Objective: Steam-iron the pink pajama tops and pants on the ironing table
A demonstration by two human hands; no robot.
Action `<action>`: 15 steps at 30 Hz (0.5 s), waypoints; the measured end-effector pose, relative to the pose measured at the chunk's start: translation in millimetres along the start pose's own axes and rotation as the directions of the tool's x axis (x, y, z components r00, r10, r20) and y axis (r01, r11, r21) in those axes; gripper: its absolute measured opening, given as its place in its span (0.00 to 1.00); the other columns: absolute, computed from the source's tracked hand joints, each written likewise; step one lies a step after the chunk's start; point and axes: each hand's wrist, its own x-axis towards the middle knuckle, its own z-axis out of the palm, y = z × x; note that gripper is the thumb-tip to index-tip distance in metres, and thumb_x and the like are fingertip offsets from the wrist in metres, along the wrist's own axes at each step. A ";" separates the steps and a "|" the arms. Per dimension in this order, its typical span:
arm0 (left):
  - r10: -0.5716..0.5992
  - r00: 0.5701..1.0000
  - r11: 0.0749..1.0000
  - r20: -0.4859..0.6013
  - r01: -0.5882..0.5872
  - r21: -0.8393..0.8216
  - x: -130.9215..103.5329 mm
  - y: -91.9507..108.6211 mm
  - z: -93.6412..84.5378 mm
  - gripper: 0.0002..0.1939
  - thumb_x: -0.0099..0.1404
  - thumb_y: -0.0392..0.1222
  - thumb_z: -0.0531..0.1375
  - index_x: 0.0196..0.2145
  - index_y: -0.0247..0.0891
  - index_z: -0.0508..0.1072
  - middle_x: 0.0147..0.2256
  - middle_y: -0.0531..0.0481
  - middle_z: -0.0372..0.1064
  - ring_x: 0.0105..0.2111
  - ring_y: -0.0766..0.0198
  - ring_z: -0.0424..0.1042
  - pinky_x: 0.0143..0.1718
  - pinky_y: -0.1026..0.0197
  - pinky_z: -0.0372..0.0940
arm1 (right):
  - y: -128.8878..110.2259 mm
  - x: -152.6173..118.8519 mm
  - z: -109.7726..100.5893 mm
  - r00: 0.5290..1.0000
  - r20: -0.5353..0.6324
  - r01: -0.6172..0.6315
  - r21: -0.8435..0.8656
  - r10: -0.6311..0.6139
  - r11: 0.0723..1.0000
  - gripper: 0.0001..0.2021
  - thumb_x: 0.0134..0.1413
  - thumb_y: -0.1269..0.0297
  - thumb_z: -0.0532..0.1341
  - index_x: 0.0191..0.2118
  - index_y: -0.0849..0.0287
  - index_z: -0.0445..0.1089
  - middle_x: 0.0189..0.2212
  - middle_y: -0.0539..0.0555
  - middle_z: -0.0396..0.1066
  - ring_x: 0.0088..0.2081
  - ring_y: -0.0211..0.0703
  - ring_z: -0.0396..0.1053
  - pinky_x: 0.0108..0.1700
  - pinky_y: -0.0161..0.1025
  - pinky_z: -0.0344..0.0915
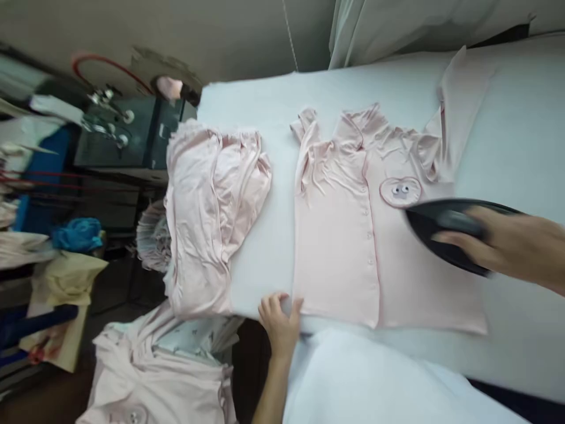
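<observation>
A pale pink button-front pajama top (335,247) lies spread on the white-covered ironing table (265,259), its sleeves bunched and its lower body smooth. On its right front is a heart-shaped patch (400,192) with two googly eyes. My right hand (494,238), slightly blurred, grips a black clothes iron (435,227), whose tip rests over the shirt just below the patch. My left hand (281,321) is at the table's front edge by the shirt's lower left corner, fingers spread, thumb touching or close to the hem.
Crumpled pink pants (194,218) lie on the table's left end. More folded pink garments (172,377) are stacked lower left. Beyond stand a dark metal unit with valves (117,132) and a red hose (106,59), plus a blue cloth bundle (77,234). White fabric (388,29) hangs behind.
</observation>
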 end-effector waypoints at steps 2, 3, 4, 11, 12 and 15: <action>-0.048 0.995 0.999 0.084 0.049 -0.009 -5.9 -6.0 -4.7 0.14 0.63 0.52 0.61 0.38 0.39 0.70 0.40 0.43 0.66 0.44 0.51 0.65 0.46 0.49 0.60 | -71.6 18.7 1.8 0.987 0.130 0.126 -0.214 -0.099 0.969 0.29 0.57 0.33 0.50 0.39 0.58 0.68 0.32 0.64 0.71 0.36 0.60 0.72 0.35 0.47 0.64; -0.080 0.990 0.997 0.119 0.081 -0.006 -5.0 -7.6 -6.3 0.14 0.62 0.52 0.62 0.38 0.40 0.70 0.41 0.43 0.66 0.45 0.50 0.65 0.46 0.49 0.60 | -111.2 28.6 10.3 0.960 0.201 0.233 -0.199 -0.193 0.952 0.30 0.57 0.33 0.50 0.39 0.60 0.69 0.36 0.66 0.72 0.38 0.60 0.72 0.36 0.46 0.65; -0.121 0.982 0.993 0.145 0.122 0.003 -3.4 -8.5 -7.5 0.14 0.61 0.52 0.63 0.39 0.40 0.71 0.43 0.43 0.66 0.46 0.49 0.64 0.46 0.48 0.59 | -149.6 35.9 22.7 0.920 0.268 0.332 -0.141 -0.287 0.933 0.32 0.58 0.33 0.49 0.39 0.61 0.69 0.39 0.67 0.72 0.40 0.59 0.72 0.37 0.45 0.65; -0.306 0.928 0.952 0.211 0.305 0.039 -4.4 -4.8 -19.6 0.14 0.60 0.52 0.63 0.39 0.41 0.71 0.46 0.43 0.65 0.51 0.44 0.62 0.47 0.40 0.58 | -223.8 -62.3 90.1 0.783 0.395 0.529 -0.016 -0.481 0.848 0.26 0.62 0.41 0.51 0.41 0.61 0.68 0.35 0.63 0.75 0.36 0.53 0.74 0.34 0.41 0.64; -0.302 0.929 0.953 0.213 0.300 0.042 -4.3 -4.1 -20.7 0.14 0.61 0.52 0.62 0.39 0.41 0.71 0.47 0.42 0.64 0.51 0.44 0.62 0.48 0.39 0.58 | -203.5 -88.4 93.2 0.795 0.416 0.499 -0.035 -0.442 0.866 0.25 0.63 0.41 0.51 0.40 0.61 0.67 0.32 0.61 0.75 0.34 0.53 0.74 0.33 0.40 0.63; -0.287 0.932 0.958 0.223 0.282 0.054 -1.6 -2.3 -21.6 0.14 0.61 0.52 0.61 0.39 0.40 0.71 0.48 0.41 0.63 0.52 0.43 0.61 0.49 0.36 0.58 | -117.8 -150.4 96.9 0.888 0.408 0.274 -0.104 -0.210 0.956 0.24 0.63 0.41 0.49 0.37 0.59 0.66 0.27 0.57 0.74 0.30 0.52 0.73 0.30 0.38 0.59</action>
